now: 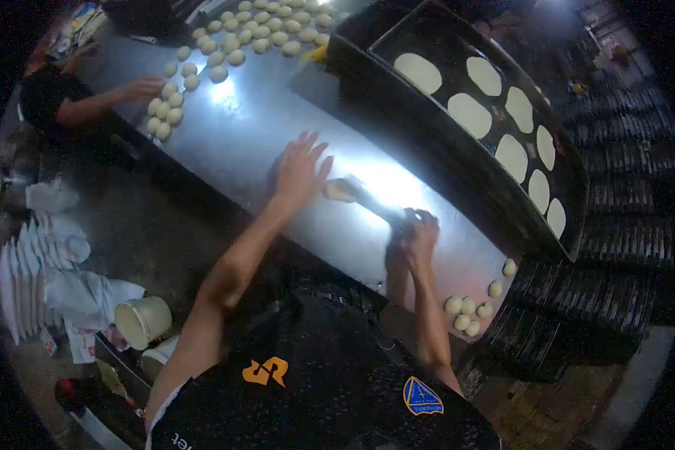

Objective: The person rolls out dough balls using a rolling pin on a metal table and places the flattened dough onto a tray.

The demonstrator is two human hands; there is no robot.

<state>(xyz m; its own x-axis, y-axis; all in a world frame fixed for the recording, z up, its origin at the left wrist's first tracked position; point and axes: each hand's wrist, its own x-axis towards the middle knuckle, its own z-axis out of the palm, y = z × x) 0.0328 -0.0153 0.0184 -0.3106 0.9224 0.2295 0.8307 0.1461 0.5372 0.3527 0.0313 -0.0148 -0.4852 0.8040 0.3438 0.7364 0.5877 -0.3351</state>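
A big bunch of dough balls (261,32) sits on the far left part of the table (240,142), with another person's hand (144,88) beside it, and a small bunch (468,306) sits at the right end. In between, the left hand (300,172) and right hand (418,236) are over the table, with a small dough piece (337,190) between them, maybe under a blurry roller (375,201). Flat dough rounds (470,115) lie in a big tray (427,142) along the far side, stacks (622,157) stand to its right, and a bucket (146,319) is left of the table.
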